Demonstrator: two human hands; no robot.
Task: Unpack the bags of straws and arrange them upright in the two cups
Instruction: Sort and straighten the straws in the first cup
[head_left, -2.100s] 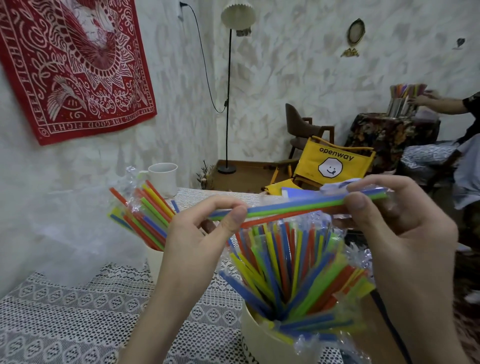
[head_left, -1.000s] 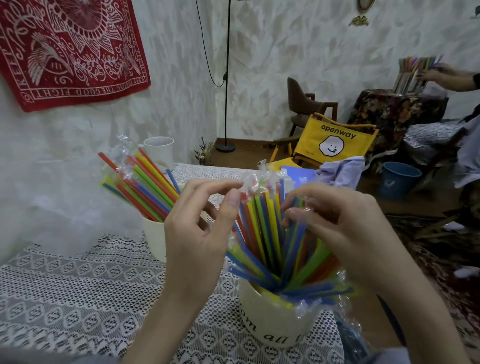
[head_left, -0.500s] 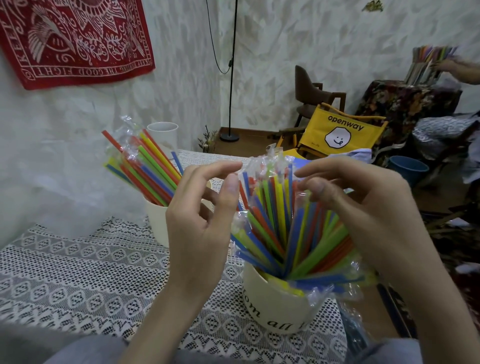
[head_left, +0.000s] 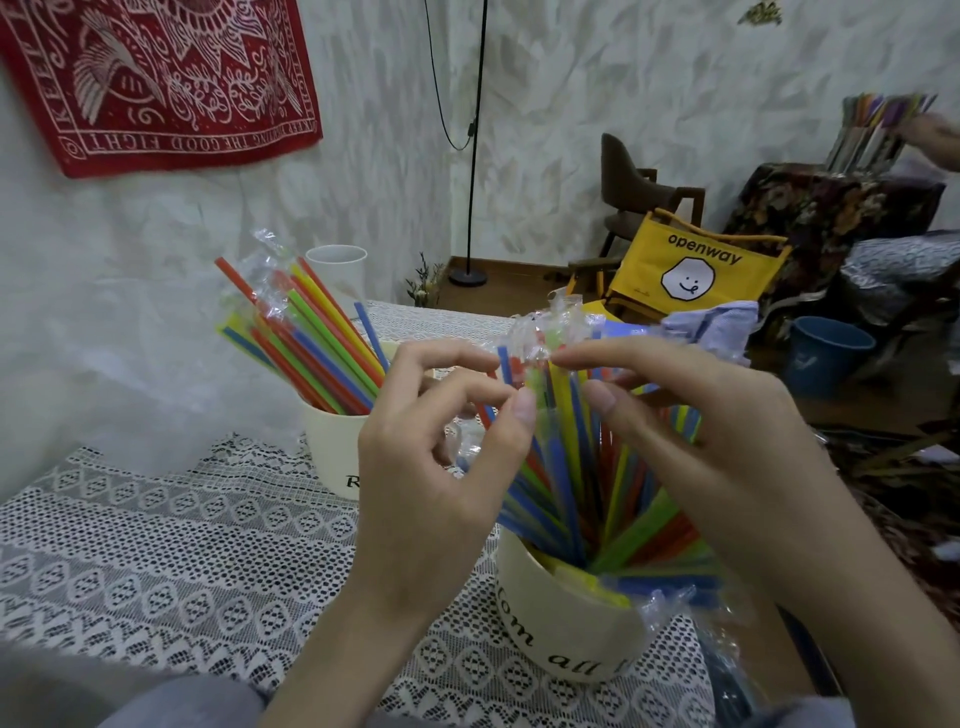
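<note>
Both hands were up over the near cup, most likely so the person could pull a wrapper off while the straws stayed standing in it. The left hand had its thumb and first finger curled close together at the clear plastic wrapper on top of a straw bunch. It looked like a pinch, but I could not tell for sure that it had hold. The right hand reached in from the right with bent fingers, and its fingertip touched the same crinkly wrapper.

The near cup stood on the lace cloth of the table. It was full of colored straws that fanned out, some upright, some tipped to the right. Loose plastic hung by its rim.

The far cup, to the left, held more straws. Those leaned to the left, and a wrapper was on their tops. A 3rd cup, white, stood far back by the wall.
</note>
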